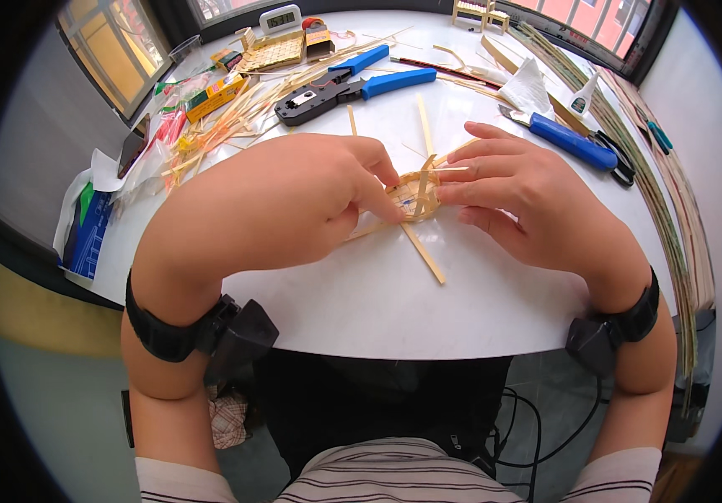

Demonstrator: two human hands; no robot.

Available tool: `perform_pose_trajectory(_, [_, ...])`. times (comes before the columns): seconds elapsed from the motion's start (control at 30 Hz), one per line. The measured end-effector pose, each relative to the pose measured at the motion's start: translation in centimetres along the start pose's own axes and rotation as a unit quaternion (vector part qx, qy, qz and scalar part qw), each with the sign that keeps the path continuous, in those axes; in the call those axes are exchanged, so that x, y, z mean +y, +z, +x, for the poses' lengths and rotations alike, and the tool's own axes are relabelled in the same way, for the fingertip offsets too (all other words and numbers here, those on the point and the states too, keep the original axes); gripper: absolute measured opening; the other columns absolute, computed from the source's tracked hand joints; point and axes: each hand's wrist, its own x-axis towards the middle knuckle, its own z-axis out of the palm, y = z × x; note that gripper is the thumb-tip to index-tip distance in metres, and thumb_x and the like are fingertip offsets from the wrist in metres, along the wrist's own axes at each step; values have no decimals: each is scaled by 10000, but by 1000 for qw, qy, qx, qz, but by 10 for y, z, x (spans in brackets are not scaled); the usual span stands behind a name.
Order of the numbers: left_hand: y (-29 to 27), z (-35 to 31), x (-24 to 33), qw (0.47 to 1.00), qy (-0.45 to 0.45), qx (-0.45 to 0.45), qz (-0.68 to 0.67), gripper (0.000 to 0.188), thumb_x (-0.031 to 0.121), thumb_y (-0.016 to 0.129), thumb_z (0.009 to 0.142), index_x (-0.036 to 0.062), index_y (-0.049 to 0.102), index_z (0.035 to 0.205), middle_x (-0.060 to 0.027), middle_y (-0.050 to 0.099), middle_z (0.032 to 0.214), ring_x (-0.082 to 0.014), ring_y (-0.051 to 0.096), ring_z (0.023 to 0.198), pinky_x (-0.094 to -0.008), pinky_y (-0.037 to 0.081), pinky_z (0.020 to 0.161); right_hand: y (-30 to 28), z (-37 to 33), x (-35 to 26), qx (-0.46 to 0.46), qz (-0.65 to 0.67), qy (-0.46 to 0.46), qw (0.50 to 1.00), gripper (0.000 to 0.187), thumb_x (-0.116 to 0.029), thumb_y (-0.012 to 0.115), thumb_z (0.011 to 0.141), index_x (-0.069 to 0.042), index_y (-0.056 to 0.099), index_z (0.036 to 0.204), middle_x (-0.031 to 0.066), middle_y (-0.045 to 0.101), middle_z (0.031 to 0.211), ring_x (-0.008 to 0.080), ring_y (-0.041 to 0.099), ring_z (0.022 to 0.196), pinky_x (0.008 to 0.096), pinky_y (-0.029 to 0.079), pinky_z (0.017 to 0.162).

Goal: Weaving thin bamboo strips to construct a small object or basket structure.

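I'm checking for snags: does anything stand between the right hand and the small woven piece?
Nothing visible does: the right hand has its fingers at the right side of the woven piece. A thin pale strip juts out there without blocking them.

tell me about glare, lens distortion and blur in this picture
Head view: fisheye bend bows the near edge of the white table, rim going black; head view: soft sheen on its surface; head view: left hand and right hand show no strong blur, fine detail of the woven piece too small to judge.
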Motion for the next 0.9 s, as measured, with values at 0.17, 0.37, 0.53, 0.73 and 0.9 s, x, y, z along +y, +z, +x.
perform_pose_trajectory(0.17, [1,-2,-1,999,23,22,38,353,-53,624,876,128,813,1112,-102,731,1188,-284,704,980,-370,555,852,1,1,-2,4,2,8,1000,342,11,792,800,-97,784,1125,88,761,1154,313,681,1132,526,424,1192])
perform_pose_trajectory(0.37, [0,3,-12,999,-6,52,-11,237,35,664,855,68,795,1049,-85,754,1134,-260,718,979,-346,567,819,1,2,-2,10,-4,4,1000,323,-4,802,797,-93,783,1107,90,761,1132,318,675,1139,524,431,1187])
perform_pose_trajectory(0.53, [-3,-1,-5,999,-4,34,-13,228,92,697,869,65,799,1071,-82,756,1116,-251,722,959,-339,570,787,2,2,-2,21,-2,0,1000,325,-15,812,791,-97,781,1104,85,758,1122,321,665,1142,523,444,1173])
perform_pose_trajectory(0.73, [1,-3,-1,998,25,47,28,207,128,731,894,78,804,1081,-78,743,1147,-253,717,926,-346,565,794,2,2,-6,54,2,-11,998,190,-8,787,791,-29,770,979,96,712,1003,308,653,1012,400,557,914])
perform_pose_trajectory(0.9, [0,-1,-9,999,17,48,16,184,108,728,894,70,802,1058,-88,746,1133,-272,715,921,-356,560,818,0,1,-5,-1,32,24,999,345,25,801,775,-73,760,1103,104,707,1075,323,658,1060,513,454,1151])
